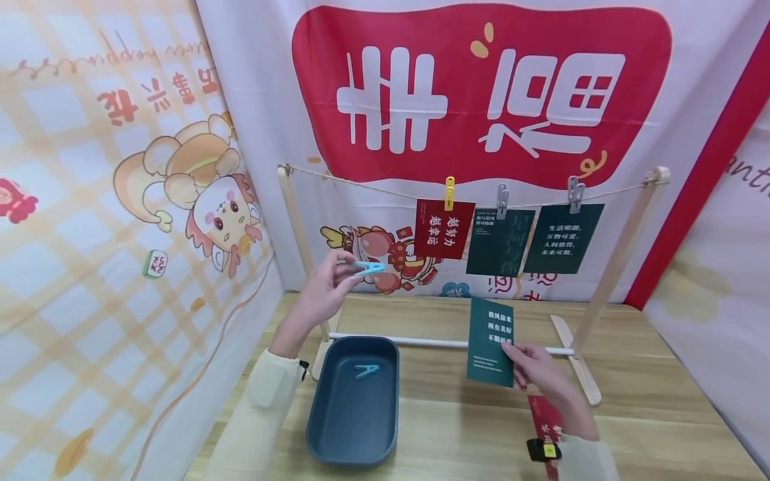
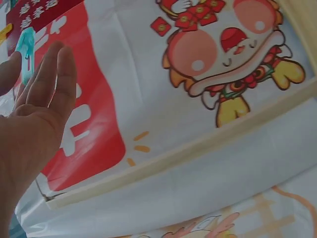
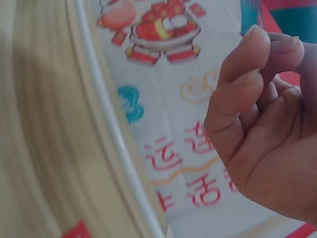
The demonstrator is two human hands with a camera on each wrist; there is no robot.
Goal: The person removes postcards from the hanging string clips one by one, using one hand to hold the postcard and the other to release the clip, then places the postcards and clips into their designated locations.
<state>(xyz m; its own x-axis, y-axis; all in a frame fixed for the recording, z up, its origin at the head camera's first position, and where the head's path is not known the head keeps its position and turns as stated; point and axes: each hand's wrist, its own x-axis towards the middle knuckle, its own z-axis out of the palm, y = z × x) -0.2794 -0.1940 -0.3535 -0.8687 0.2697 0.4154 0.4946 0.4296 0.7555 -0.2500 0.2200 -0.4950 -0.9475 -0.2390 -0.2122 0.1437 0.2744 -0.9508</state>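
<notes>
A light blue clothespin (image 1: 371, 267) is pinched between the thumb and fingers of my left hand (image 1: 319, 290), raised left of the hanging cards; the left wrist view shows the same clothespin (image 2: 26, 54) at its left edge. My right hand (image 1: 541, 371) grips a dark green card (image 1: 488, 347) with white writing by its lower right edge, holding it upright below the line. Only a sliver of that card shows in the right wrist view, beyond curled fingers (image 3: 233, 106). On the string (image 1: 367, 187) hang a red card (image 1: 444, 230) and two green cards (image 1: 502, 247), each under a clothespin.
A wooden frame (image 1: 619, 260) with a white bottom rod (image 1: 415, 342) stands on the table (image 1: 445, 434). A dark blue tray (image 1: 311, 427) at front left holds another light blue clothespin (image 1: 367, 370). Another red card (image 1: 541, 414) lies beneath my right forearm. Printed cloths hang behind and beside.
</notes>
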